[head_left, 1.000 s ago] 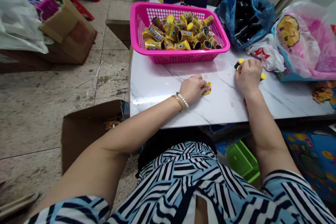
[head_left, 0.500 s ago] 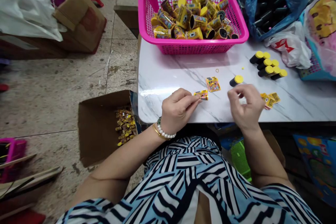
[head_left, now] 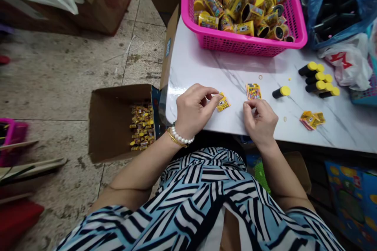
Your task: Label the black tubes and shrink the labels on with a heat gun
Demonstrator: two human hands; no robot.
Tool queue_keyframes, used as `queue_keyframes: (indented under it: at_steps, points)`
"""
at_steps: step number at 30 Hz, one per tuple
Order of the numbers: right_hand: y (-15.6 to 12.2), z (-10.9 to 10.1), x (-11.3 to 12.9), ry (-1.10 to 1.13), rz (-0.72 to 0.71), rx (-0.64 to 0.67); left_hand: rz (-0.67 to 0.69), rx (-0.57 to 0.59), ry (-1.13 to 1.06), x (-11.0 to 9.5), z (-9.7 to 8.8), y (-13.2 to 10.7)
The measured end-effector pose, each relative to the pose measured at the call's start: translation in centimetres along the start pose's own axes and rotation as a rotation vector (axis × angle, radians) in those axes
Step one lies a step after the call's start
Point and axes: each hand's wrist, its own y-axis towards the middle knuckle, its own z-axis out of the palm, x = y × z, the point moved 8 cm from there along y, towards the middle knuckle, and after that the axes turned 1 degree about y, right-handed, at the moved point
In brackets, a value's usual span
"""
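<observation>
Watching through the head camera, I see the left hand pinching a small yellow printed packet above the white marble table, while the right hand sits apart, its fingertips just below a flat printed packet and holding nothing I can see. Beyond them stands a pink plastic basket of yellow-labelled canisters; black tubes with yellow caps lie off to the right.
</observation>
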Motion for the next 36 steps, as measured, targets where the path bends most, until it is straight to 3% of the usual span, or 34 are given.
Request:
queue_keyframes:
  at_steps: [4,9,12,17,22,26,31,34,36]
  points:
    - [-0.7,0.7,0.3,0.001,-0.032,0.048,0.013,0.161,0.192,1.5,1.2,-1.0]
    - [-0.9,0.8,0.8,0.029,-0.042,0.009,0.036,0.304,0.352,1.6,3.2,-1.2]
    - [-1.0,0.5,1.0,0.046,-0.055,-0.009,0.058,0.308,0.334,1.3,3.2,-0.7]
    - [-1.4,0.2,0.4,0.055,-0.009,0.02,0.282,0.361,0.299,-0.3,3.5,-1.5]
    - [-1.6,-0.1,0.2,0.049,0.003,0.005,0.333,0.271,0.426,-0.9,3.8,-1.9]
    - [-1.6,-0.4,-0.1,0.06,0.011,-0.014,0.282,0.237,0.37,-0.4,3.5,-0.9]
    - [-1.8,-0.4,-0.1,0.071,-0.009,-0.026,0.167,0.326,0.294,1.3,4.2,0.0]
    - [-1.8,-0.4,0.1,0.076,-0.017,-0.026,0.045,0.355,0.063,1.5,4.2,0.4]
    - [-1.8,-0.5,0.0,0.102,0.008,-0.014,-0.135,0.373,-0.174,1.9,4.1,0.5]
